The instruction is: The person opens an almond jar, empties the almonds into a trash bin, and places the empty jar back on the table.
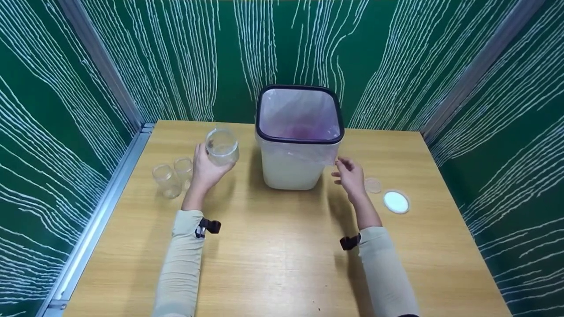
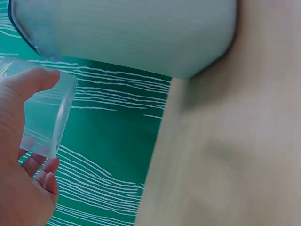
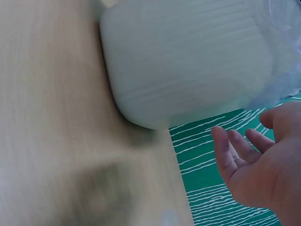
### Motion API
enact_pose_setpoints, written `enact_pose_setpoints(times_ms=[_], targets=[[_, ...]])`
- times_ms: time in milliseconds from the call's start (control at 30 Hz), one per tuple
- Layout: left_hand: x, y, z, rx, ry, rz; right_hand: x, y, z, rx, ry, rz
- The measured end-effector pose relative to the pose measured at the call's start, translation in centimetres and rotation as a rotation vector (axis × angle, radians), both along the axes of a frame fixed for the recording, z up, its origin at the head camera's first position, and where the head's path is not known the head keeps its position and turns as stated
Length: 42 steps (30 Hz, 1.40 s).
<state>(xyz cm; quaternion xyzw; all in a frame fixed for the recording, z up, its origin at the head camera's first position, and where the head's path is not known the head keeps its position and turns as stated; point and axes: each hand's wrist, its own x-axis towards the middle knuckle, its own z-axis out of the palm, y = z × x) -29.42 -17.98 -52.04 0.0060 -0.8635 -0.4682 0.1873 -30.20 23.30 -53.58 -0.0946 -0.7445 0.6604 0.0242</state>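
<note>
In the head view my left hand (image 1: 208,169) grips a clear jar (image 1: 223,149) above the table, left of the bin. The left wrist view shows the thumb on one side of the jar (image 2: 44,113) and the fingers curled at the other. A white bin (image 1: 291,169) with a black rim and a thin clear plastic liner (image 1: 315,152) folded over its edge stands at the middle back. Beside the bin's right side, my right hand (image 1: 351,177) is raised near the hanging liner. Its fingers (image 3: 239,146) are loosely bent with nothing between them in the right wrist view.
Two clear jars (image 1: 167,181) stand close together at the table's left. On the right lie a round white lid (image 1: 396,201) and a clear disc (image 1: 372,185). Green walls with white lines (image 1: 304,44) enclose the wooden table (image 1: 273,246) at the back and sides.
</note>
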Motion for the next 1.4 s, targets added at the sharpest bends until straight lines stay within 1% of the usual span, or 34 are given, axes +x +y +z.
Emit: enact_pose_setpoints(times_ms=[200,333,533,633,800,1033,1133,1267,1400], targets=[[0.2,0.1,-2.2,0.022,-0.036,-0.037,0.7,-0.5,-1.0,0.037,-0.010,0.014],[0.1,0.1,-3.6,-0.002,-0.062,-0.048,1.2,-0.6,-1.6,0.040,-0.019,0.025],[-0.1,-0.1,-5.4,-0.058,-0.085,-0.034,1.6,-0.8,-2.7,0.031,-0.020,0.046],[-0.1,-0.3,-6.2,-0.062,-0.086,-0.038,1.7,-0.9,-3.3,0.038,-0.025,0.056],[0.0,-0.4,-7.3,-0.047,-0.082,-0.052,2.0,-1.1,-4.1,0.042,-0.046,0.074],[0.1,-0.5,-8.5,-0.025,-0.140,-0.051,2.5,-1.5,-4.6,0.049,-0.057,0.089],[0.1,-0.6,-9.0,-0.002,-0.158,-0.056,2.7,-1.7,-4.7,0.052,-0.057,0.092],[0.2,-0.7,-9.6,0.004,-0.173,-0.058,2.9,-1.8,-5.1,0.062,-0.049,0.084],[0.4,-0.7,-10.0,0.015,-0.181,-0.057,3.2,-2.0,-5.5,0.049,-0.072,0.072]])
